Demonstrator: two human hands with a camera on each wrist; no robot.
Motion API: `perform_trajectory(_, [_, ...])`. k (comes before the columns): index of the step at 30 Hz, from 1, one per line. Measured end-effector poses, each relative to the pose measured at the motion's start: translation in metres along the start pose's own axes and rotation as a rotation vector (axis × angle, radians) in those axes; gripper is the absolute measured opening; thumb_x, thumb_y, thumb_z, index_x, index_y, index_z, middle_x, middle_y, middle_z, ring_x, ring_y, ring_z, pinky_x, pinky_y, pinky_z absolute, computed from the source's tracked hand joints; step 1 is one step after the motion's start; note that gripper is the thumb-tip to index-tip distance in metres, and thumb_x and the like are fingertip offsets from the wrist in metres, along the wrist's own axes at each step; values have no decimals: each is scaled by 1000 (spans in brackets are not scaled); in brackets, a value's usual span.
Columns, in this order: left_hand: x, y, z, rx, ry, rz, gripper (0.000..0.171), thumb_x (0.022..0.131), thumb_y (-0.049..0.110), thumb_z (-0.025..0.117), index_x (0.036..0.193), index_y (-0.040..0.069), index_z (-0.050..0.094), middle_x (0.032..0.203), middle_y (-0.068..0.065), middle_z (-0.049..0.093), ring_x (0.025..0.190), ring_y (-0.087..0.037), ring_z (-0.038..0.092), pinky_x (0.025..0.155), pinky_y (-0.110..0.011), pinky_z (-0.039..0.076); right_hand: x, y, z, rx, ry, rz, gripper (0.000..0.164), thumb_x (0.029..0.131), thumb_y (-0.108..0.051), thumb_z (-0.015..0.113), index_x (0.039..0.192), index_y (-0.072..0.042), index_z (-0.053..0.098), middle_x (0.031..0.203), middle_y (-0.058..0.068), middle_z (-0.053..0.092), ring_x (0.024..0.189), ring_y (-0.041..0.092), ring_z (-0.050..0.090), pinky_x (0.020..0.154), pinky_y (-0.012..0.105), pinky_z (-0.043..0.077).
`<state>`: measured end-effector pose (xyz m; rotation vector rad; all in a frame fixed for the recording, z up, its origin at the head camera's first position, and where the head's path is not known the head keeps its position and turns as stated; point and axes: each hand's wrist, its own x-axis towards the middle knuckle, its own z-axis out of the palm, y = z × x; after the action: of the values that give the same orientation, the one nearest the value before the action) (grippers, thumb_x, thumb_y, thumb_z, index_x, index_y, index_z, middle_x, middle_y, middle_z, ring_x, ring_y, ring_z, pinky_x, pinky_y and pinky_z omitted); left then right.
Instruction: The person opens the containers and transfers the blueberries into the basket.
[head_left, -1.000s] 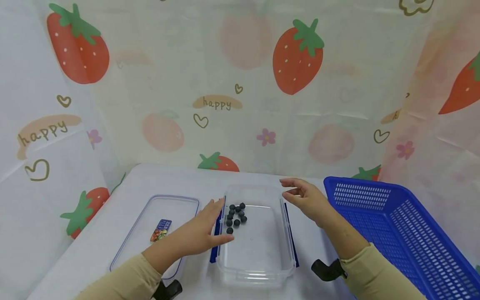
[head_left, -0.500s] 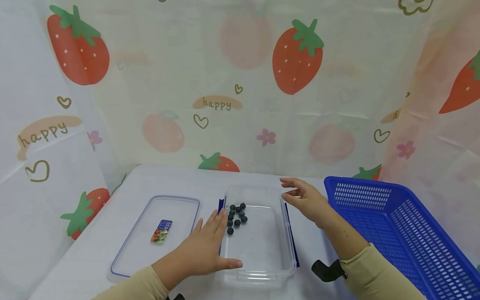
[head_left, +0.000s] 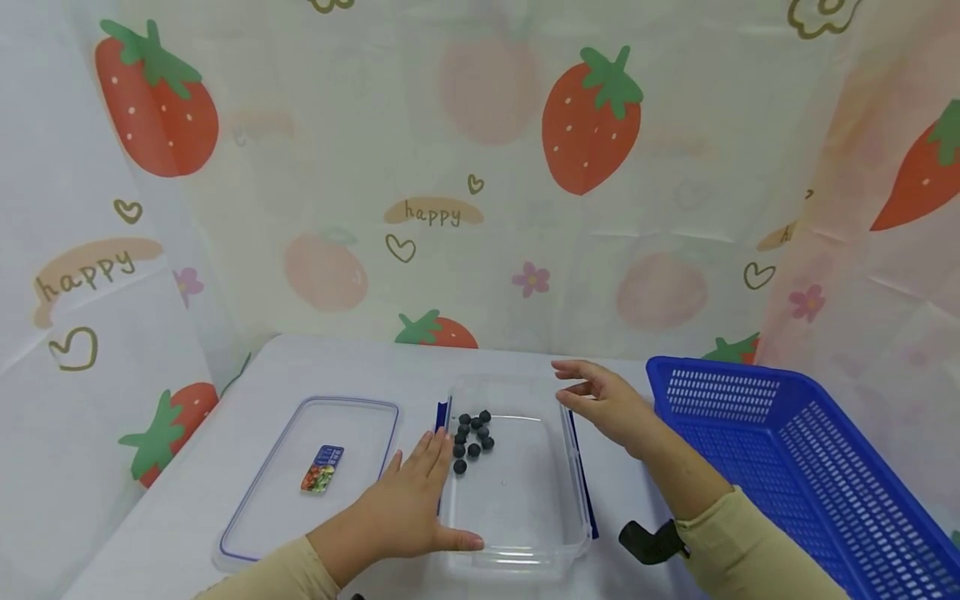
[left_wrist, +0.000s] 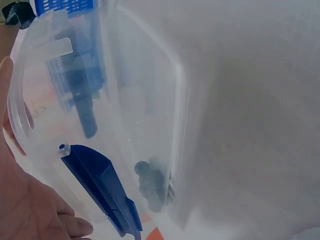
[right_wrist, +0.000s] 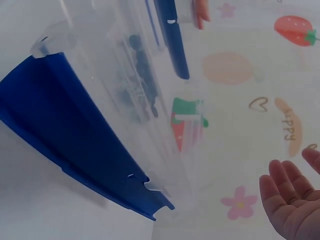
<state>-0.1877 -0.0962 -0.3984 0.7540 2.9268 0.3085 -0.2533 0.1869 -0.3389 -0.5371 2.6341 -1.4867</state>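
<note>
A clear plastic storage box [head_left: 525, 508] stands lidless at the middle front of the table in the head view. Several dark round balls [head_left: 474, 451] lie at its left side inside. My left hand [head_left: 401, 508] is spread along the box's left rim, its fingers straight and the thumb reaching over the near left corner. By the far right corner is my right hand [head_left: 607, 408], its fingers loosely bent around nothing. In the right wrist view that hand [right_wrist: 295, 207] is apart from the box. A blue latch flap [right_wrist: 75, 135] hangs out from the box's side there; another flap [left_wrist: 102, 187] shows in the left wrist view.
The box's clear lid [head_left: 363, 454] with a blue-edged rim lies on the table to the left. A small colourful label [head_left: 322, 469] is on it. At the right stands a large blue mesh basket [head_left: 750, 383]. A strawberry-print curtain [head_left: 480, 275] hangs behind the table.
My left hand has moved toward me along the left side of the box, uncovering more of the lid. My right hand has stayed almost in place.
</note>
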Motion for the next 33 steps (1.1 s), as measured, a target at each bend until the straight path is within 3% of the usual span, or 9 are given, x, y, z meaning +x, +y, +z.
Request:
perform_trajectory(11, [0,-3,-4,1,-43,-4,125,61,89,34,146,2,9,152,-15,4,139,-30,2,105,-58,14,14,-16,4,-37,-27,-36,46,91,-26,57,135,-16,45,130,9,49,115,27,50,93,48,42])
perform_trajectory(20, [0,-2,-5,1,-79,1,123,62,88,32,146,1,8,152,-16,0,139,-31,1,105,-57,17,39,-21,10,-34,-60,-35,37,90,-21,58,126,-12,54,117,8,59,109,23,54,93,42,43])
perform_trajectory(33, [2,-5,-1,62,-86,-7,121,64,88,33,147,4,6,152,-14,0,139,-27,-5,107,-54,14,72,-11,46,19,-100,14,33,86,-14,64,118,-10,59,110,7,62,103,22,57,91,39,45])
